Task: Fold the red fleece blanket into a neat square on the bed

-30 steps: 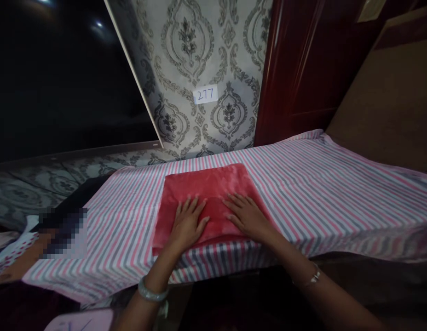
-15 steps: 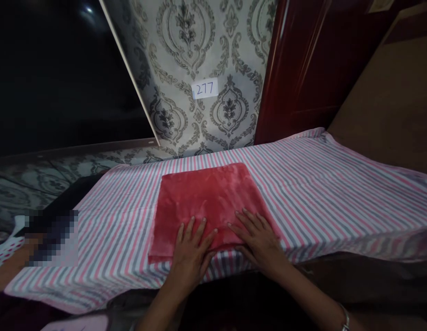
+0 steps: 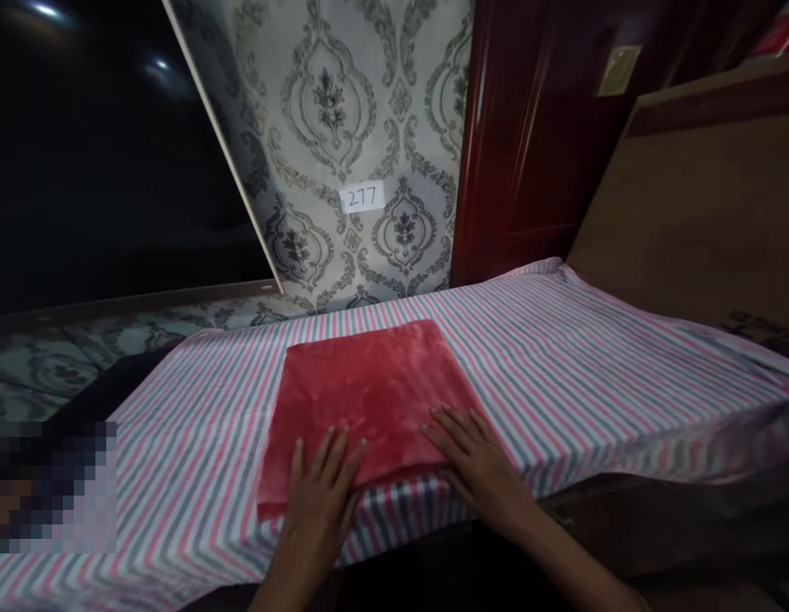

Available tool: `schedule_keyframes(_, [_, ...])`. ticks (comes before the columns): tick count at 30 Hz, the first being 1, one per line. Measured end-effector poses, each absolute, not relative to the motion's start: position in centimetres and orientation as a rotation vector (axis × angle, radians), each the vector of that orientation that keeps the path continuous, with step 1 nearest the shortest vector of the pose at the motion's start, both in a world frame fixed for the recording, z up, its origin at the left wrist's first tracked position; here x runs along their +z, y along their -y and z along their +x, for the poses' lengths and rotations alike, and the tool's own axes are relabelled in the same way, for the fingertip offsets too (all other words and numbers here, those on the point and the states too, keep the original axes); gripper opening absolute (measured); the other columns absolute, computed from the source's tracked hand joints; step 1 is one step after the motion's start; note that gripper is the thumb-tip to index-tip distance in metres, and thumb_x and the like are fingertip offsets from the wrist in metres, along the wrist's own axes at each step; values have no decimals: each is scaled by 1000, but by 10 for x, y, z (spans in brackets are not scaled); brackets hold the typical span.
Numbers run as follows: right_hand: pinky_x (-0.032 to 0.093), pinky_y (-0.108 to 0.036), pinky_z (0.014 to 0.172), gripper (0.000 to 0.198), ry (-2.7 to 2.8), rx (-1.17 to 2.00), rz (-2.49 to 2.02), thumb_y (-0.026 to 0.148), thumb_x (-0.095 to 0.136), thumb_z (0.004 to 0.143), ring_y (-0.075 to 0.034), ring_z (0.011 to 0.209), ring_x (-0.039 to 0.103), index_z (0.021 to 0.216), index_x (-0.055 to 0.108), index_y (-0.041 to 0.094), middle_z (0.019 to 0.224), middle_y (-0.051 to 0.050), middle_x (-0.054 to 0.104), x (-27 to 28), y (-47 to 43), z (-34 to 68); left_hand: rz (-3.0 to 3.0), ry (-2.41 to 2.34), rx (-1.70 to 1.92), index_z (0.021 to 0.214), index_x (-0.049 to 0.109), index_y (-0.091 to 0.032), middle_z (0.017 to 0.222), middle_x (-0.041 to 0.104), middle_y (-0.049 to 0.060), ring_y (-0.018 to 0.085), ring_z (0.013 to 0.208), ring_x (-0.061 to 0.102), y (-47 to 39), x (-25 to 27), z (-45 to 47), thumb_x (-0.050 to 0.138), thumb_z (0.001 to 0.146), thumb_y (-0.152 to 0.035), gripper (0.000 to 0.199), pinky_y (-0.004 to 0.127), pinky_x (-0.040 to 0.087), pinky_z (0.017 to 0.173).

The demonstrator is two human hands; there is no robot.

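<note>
A folded red plush cloth [image 3: 362, 382] lies flat on the striped tablecloth [image 3: 560, 357], its near edge close to the table's front. My left hand [image 3: 321, 489] rests with fingers spread on the near left part of the cloth. On the near right part lies my right hand [image 3: 474, 455], flat with its fingers stretched forward. Neither hand grips anything. The palms cover parts of the cloth's near edge, and the thumbs hang near that edge.
A large dark screen [image 3: 107, 161] stands behind on the left. A card reading 277 [image 3: 362, 196] is on the patterned wall. Dark red wood panelling [image 3: 528, 127] and a big brown cardboard box [image 3: 701, 195] are at the right. At the far left a person, partly blurred out, is beside the table.
My left hand has slid left along the cloth's near edge, while my right hand stays near the right side. The camera view has shifted right and up.
</note>
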State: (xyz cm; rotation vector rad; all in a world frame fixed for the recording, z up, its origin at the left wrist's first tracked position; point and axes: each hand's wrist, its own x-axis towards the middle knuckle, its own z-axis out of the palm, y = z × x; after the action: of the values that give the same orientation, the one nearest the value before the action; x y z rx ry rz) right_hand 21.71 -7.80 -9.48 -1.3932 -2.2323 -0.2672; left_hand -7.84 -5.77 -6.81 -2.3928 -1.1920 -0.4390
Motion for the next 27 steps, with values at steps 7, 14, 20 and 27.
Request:
schedule_keyframes(7, [37, -52, 112, 76, 2079, -239, -1414, 9, 48, 85, -27, 147, 31, 156, 29, 28, 158, -9, 37, -109, 76, 254, -2244, 1379, -526, 147, 46, -30, 154, 45, 12, 32, 144, 38, 54, -72, -145, 53, 82, -10, 69, 61, 24, 117])
schedule_keyframes(14, [47, -46, 105, 88, 1973, -173, -1338, -2, 41, 69, -24, 131, 50, 152, 35, 26, 146, -10, 51, -110, 64, 262, -2351, 1426, -759, 144, 45, -25, 157, 37, 15, 30, 137, 48, 46, -85, -160, 47, 79, -3, 68, 41, 54, 99])
schedule_keyframes(20, [50, -48, 96, 53, 1923, -129, -1183, 10, 47, 75, -28, 109, 60, 125, 63, 22, 116, -9, 70, -76, 56, 276, -2333, 1278, -928, 126, 55, -25, 126, 64, 9, 23, 109, 68, 40, -40, -160, 48, 84, -16, 44, 33, 59, 86])
schedule_keyframes(27, [51, -38, 86, 21, 1483, 102, -1087, 34, 59, 85, -24, 95, 65, 102, 67, 22, 101, -6, 71, 37, 50, 285, -2168, 1444, -1361, 99, 64, -30, 99, 66, -1, 24, 94, 64, 41, 90, -142, 61, 75, -42, 28, 38, 54, 89])
